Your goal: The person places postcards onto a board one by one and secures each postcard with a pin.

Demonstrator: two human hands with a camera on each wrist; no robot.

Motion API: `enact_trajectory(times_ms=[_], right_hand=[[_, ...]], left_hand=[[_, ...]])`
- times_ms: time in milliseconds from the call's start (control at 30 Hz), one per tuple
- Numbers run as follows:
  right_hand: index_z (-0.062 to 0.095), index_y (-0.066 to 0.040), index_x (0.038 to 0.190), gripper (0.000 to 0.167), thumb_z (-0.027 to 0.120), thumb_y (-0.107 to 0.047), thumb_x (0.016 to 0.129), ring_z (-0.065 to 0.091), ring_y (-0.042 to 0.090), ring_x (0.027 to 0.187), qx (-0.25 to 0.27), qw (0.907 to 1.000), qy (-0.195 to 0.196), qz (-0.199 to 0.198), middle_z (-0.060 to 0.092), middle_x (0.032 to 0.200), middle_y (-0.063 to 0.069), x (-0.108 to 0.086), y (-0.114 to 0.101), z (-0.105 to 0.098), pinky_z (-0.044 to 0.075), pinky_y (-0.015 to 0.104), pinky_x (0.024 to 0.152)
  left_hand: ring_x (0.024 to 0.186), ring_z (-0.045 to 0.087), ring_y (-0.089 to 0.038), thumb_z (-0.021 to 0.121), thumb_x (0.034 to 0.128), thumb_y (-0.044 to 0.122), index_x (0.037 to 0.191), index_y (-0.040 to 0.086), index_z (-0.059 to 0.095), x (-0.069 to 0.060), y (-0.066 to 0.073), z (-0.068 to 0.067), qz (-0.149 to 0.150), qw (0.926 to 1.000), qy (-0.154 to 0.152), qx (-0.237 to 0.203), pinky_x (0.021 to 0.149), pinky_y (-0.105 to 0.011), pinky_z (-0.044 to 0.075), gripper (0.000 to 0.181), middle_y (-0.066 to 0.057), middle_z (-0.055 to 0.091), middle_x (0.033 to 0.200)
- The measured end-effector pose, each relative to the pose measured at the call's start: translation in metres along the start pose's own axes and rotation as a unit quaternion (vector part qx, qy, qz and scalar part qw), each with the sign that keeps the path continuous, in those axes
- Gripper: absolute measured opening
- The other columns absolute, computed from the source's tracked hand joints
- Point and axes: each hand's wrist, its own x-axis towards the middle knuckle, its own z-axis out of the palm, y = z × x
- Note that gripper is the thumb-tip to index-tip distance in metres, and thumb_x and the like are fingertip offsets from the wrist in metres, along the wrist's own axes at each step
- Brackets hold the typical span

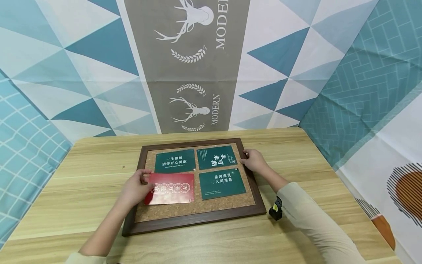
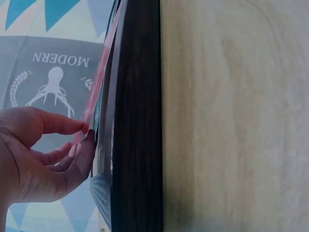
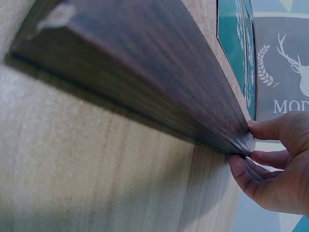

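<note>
A corkboard with a dark brown wooden frame (image 1: 197, 219) lies on the table, slightly turned. My left hand (image 1: 133, 189) is over its left side and pinches the left edge of a red card (image 1: 174, 188) with white characters. In the left wrist view, thumb and fingers close on the card (image 2: 99, 79), tilted up from the board. Three dark green cards lie on the cork: upper left (image 1: 174, 165), upper right (image 1: 211, 153) and lower right (image 1: 221, 187). My right hand (image 1: 255, 161) grips the frame's right edge, thumb above and fingertips beneath in the right wrist view (image 3: 285, 164).
The light wooden table (image 1: 82, 183) extends around the board. Behind it hangs a patterned cloth (image 1: 194, 73) with deer heads and triangles. A dark device (image 1: 275, 209) with a yellow mark sits at my right wrist, close to the frame's lower right corner.
</note>
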Motion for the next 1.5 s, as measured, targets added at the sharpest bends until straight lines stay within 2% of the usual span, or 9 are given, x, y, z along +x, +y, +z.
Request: enact_trajectory(times_ms=[200,367,633,900,1200,1500], right_hand=[[0.044,0.005,0.136,0.051,0.059,-0.017,0.092,0.059,0.033,0.105,0.002,1.0000,-0.002,0.006,0.057,0.124,0.025,0.000,-0.001,0.000,0.052,0.043,0.083],[0.045,0.005,0.135,0.051,0.060,-0.017,0.092,0.060,0.031,0.100,0.002,1.0000,0.000,0.005,0.058,0.121,0.024,0.001,-0.001,0.000,0.052,0.041,0.079],[0.045,0.006,0.135,0.051,0.060,-0.016,0.091,0.060,0.032,0.101,-0.001,1.0000,0.002,0.003,0.058,0.120,0.025,0.001,-0.001,-0.001,0.052,0.042,0.079],[0.045,0.005,0.135,0.051,0.059,-0.017,0.092,0.061,0.031,0.098,0.002,1.0000,0.000,0.003,0.059,0.119,0.024,0.001,0.001,0.000,0.052,0.040,0.078],[0.045,0.005,0.135,0.051,0.060,-0.017,0.091,0.062,0.027,0.089,0.005,1.0000,-0.001,0.002,0.060,0.118,0.024,0.001,0.001,0.001,0.051,0.036,0.072],[0.044,0.005,0.136,0.051,0.059,-0.017,0.092,0.062,0.030,0.097,0.007,1.0000,-0.004,0.005,0.058,0.121,0.024,0.000,0.001,0.000,0.053,0.038,0.076]], left_hand=[[0.090,0.061,-0.032,0.062,0.0826,0.011,0.124,-0.008,0.046,-0.001,0.008,0.002,-0.006,0.9994,0.002,0.035,0.066,-0.036,0.054,0.048,-0.023,0.060,0.099],[0.084,0.059,-0.028,0.063,0.0827,0.011,0.123,-0.009,0.047,0.000,0.009,0.007,-0.008,0.9982,0.004,0.059,0.064,-0.035,0.052,0.048,-0.022,0.060,0.097],[0.087,0.059,-0.030,0.065,0.0826,0.012,0.122,-0.009,0.050,0.002,0.008,0.011,0.000,0.9969,0.003,0.079,0.069,-0.040,0.053,0.047,-0.024,0.060,0.101],[0.089,0.058,-0.031,0.066,0.0836,0.016,0.122,-0.009,0.051,0.001,0.011,0.013,-0.011,0.9942,-0.001,0.107,0.074,-0.044,0.052,0.048,-0.025,0.058,0.103],[0.087,0.057,-0.030,0.067,0.0832,0.017,0.118,-0.009,0.053,0.001,0.011,0.014,-0.012,0.9938,-0.004,0.110,0.075,-0.045,0.053,0.046,-0.025,0.056,0.103],[0.089,0.057,-0.031,0.066,0.0840,0.018,0.118,-0.011,0.053,0.002,0.011,0.014,-0.012,0.9935,-0.005,0.113,0.077,-0.046,0.052,0.046,-0.025,0.057,0.103]])
